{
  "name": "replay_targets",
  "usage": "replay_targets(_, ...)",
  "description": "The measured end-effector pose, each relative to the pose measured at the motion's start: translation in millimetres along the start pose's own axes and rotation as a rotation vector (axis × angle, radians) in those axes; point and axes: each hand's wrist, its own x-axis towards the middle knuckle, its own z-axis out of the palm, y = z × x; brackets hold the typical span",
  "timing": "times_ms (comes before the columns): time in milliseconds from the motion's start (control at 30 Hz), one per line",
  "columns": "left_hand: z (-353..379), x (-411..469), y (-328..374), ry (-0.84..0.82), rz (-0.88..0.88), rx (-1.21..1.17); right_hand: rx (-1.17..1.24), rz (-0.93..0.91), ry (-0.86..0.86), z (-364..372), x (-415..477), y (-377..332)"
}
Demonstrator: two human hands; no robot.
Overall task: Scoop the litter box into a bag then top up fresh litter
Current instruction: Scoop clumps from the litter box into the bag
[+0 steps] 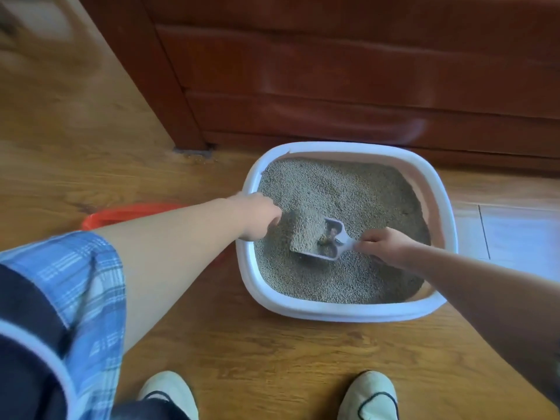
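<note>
The white litter box (342,310) stands on the wooden floor (242,353), close to a dark red wooden cabinet (333,71). It is full of grey litter (348,189). The right hand (385,245) has its fingers clamped on the handle of a pale scoop (321,237), which lies in the litter and carries a heap of it. The left hand (257,216) rests at the left rim of the box; whether its fingers grip anything I cannot tell. An orange bag (121,215) lies on the floor behind the left forearm.
</note>
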Motion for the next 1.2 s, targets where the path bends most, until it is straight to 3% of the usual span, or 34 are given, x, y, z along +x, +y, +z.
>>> replay_targets(267,4.6,-13.2,-16.2,0.166,-0.016,-0.078,0.040,-0.031,0.109,-1.5,1.5,-23.1)
replay_targets(767,5.1,-18.1,-25.7,0.117,-0.006,-0.074,-0.035,-0.002,0.176,-10.5,-12.3,-40.0)
replay_targets(900,5.0,-21.6,-37.0,0.171,0.012,-0.202,-0.065,-0.052,0.209,-15.0,-11.9,-58.8)
replay_targets(1000,4.4,-38.0,-53.9,0.217,-0.069,-0.364,-0.112,-0.116,0.217,-14.3,-8.6,-82.3)
replay_targets(1200,23.6,-98.1,-114.5,0.329,-0.381,-0.404,-0.127,-0.290,0.233,2.6,-5.4,-178.0)
